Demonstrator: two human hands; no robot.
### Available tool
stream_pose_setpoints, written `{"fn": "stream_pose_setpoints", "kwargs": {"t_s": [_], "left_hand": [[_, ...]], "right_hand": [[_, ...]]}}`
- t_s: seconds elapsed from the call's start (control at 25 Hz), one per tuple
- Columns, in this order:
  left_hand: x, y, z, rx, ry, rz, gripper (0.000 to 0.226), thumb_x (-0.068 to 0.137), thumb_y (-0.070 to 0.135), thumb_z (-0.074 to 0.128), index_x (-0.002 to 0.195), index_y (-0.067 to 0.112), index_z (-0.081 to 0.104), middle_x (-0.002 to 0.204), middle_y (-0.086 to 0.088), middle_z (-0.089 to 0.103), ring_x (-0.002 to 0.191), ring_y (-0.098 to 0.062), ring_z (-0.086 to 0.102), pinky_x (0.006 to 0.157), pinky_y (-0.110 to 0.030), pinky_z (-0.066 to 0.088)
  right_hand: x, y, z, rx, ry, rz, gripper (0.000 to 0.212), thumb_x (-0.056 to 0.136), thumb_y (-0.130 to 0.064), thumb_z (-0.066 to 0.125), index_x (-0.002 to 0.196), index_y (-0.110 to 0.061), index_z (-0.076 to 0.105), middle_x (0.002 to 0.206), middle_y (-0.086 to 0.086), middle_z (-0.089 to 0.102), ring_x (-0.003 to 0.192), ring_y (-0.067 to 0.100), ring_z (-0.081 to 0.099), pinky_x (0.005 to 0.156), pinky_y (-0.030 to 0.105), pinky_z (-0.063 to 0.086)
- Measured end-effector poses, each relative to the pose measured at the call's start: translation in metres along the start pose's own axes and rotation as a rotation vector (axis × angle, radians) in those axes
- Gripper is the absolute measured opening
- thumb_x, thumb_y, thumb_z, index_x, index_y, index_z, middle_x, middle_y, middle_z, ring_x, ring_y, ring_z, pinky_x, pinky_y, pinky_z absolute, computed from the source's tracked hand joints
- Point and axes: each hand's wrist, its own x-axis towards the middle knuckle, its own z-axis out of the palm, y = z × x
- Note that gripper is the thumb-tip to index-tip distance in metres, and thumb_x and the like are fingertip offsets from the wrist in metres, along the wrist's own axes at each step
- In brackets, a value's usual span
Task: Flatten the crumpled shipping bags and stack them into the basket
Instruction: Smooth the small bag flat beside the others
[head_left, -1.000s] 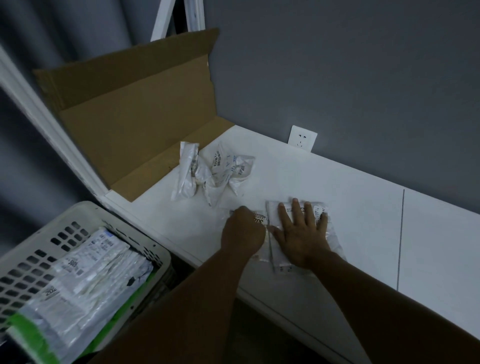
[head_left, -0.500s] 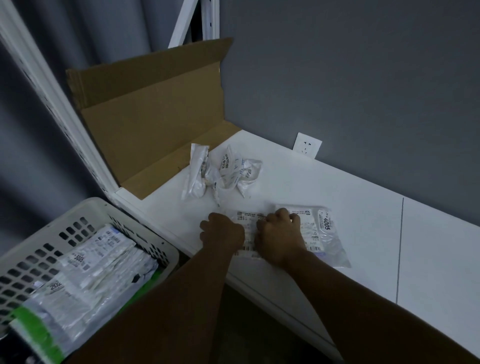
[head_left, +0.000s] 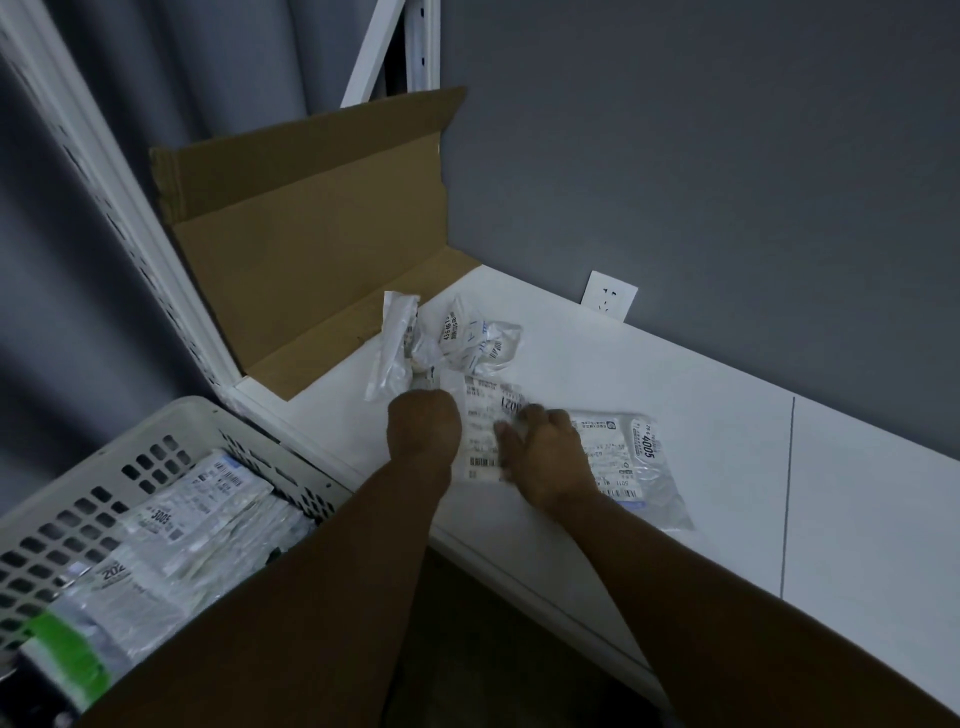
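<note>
Both hands have slid leftward: the left hand (head_left: 423, 431) and right hand (head_left: 545, 457) now pinch a flattened bag (head_left: 480, 436) on the bench (head_left: 727, 441), seemingly ready for the basket (head_left: 62, 499).

Both forearms are bare, with no sleeves, and the left hand (head_left: 423, 431) and right hand (head_left: 548, 457) are ungloved.

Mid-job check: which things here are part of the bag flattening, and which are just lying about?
Job:
- flattened labelled shipping bags under left hand and right hand
- crumpled clear shipping bags
- white perforated plastic basket, holding stacked bags

Lying about:
- brown cardboard box
- white wall socket
</note>
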Motion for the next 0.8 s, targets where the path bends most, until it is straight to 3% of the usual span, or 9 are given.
{"fn": "stream_pose_setpoints", "kwargs": {"t_s": [0.08,0.12,0.2,0.28,0.44,0.56,0.8], "left_hand": [[-0.001,0.007,0.003,-0.161,-0.007,-0.021,0.035,0.100,0.009,0.048,0.132,0.001,0.057,0.131,-0.017,0.061,0.084,-0.016,0.060,0.062,-0.015,0.052],[-0.002,0.006,0.007,-0.086,-0.034,0.004,0.035,0.097,0.008,0.052,0.130,0.000,0.058,0.131,-0.019,0.060,0.081,-0.018,0.059,0.057,-0.017,0.052],[-0.006,0.003,0.020,-0.059,-0.095,0.021,0.028,0.086,0.009,0.066,0.114,0.003,0.068,0.121,-0.020,0.066,0.093,-0.028,0.067,0.075,-0.032,0.059],[-0.011,-0.008,0.038,-0.008,-0.159,0.048,0.017,0.070,0.009,0.075,0.087,0.014,0.072,0.103,-0.018,0.073,0.092,-0.034,0.071,0.084,-0.049,0.059],[-0.031,-0.024,0.068,0.193,-0.223,0.103,0.029,0.073,-0.007,0.069,0.063,0.020,0.061,0.081,-0.010,0.069,0.085,-0.033,0.070,0.080,-0.049,0.060],[-0.045,-0.033,0.083,0.374,-0.301,0.194,0.026,0.070,-0.008,0.069,0.080,0.015,0.065,0.089,-0.005,0.067,0.092,-0.029,0.067,0.085,-0.042,0.058],[-0.038,-0.047,0.091,0.499,-0.324,0.260,0.044,0.070,-0.004,0.071,0.111,0.007,0.059,0.110,-0.011,0.065,0.104,-0.031,0.064,0.090,-0.042,0.055]], "right_hand": [[0.003,-0.002,-0.009,0.225,0.018,0.092,0.067,0.090,-0.069,0.042,0.128,-0.015,0.049,0.124,0.015,0.059,0.106,0.034,0.061,0.094,0.049,0.052],[0.006,0.000,-0.015,0.279,0.047,0.124,0.067,0.089,-0.070,0.043,0.127,-0.015,0.048,0.122,0.014,0.061,0.104,0.034,0.063,0.092,0.051,0.053],[0.011,0.011,-0.029,0.317,0.083,0.183,0.058,0.095,-0.056,0.050,0.132,-0.011,0.044,0.125,0.014,0.060,0.109,0.034,0.063,0.095,0.050,0.052],[0.011,0.030,-0.042,0.284,0.110,0.243,0.052,0.098,-0.046,0.054,0.134,-0.010,0.042,0.128,0.015,0.059,0.108,0.034,0.063,0.094,0.051,0.054],[0.002,0.069,-0.060,0.086,0.101,0.333,0.054,0.100,-0.045,0.049,0.137,-0.006,0.041,0.132,0.020,0.051,0.114,0.038,0.057,0.097,0.051,0.050],[-0.003,0.085,-0.065,-0.029,0.091,0.391,0.056,0.100,-0.046,0.046,0.139,-0.006,0.039,0.135,0.021,0.051,0.119,0.039,0.053,0.101,0.050,0.047],[-0.009,0.091,-0.063,-0.210,0.055,0.406,0.056,0.102,-0.048,0.039,0.137,-0.005,0.040,0.138,0.022,0.048,0.127,0.039,0.045,0.101,0.046,0.041]]}}
